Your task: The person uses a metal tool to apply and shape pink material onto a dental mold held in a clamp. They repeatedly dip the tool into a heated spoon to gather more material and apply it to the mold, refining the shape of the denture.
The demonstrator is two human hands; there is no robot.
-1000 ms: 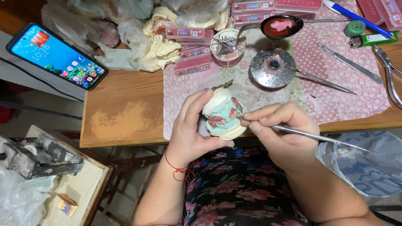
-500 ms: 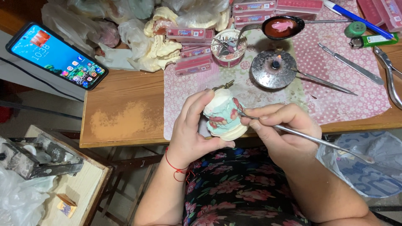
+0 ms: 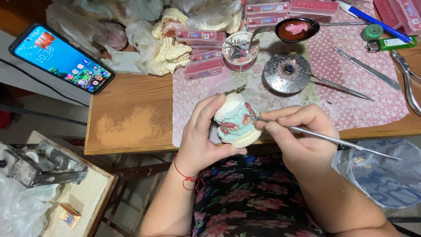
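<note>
My left hand (image 3: 202,139) grips a plaster dental model (image 3: 235,123) with pale green and pink wax, held over the table's front edge. My right hand (image 3: 297,137) holds a thin metal wax tool (image 3: 333,140), and its tip touches the model's upper right side. The tool's long handle runs out to the right over my lap. A small metal part (image 3: 237,90) sticks up behind the model.
A round metal burner (image 3: 287,73) with a small flame sits on the pink patterned mat (image 3: 355,94), with a spoon of red wax (image 3: 297,29) behind it. A phone (image 3: 61,58) lies far left. Plaster casts (image 3: 171,48), flat pink boxes (image 3: 204,66), metal instruments (image 3: 366,69) and pliers (image 3: 410,85) crowd the wooden table (image 3: 131,118).
The wax tool's handle has dipped lower to the right while its tip stays on the model. My left hand keeps the model steady.
</note>
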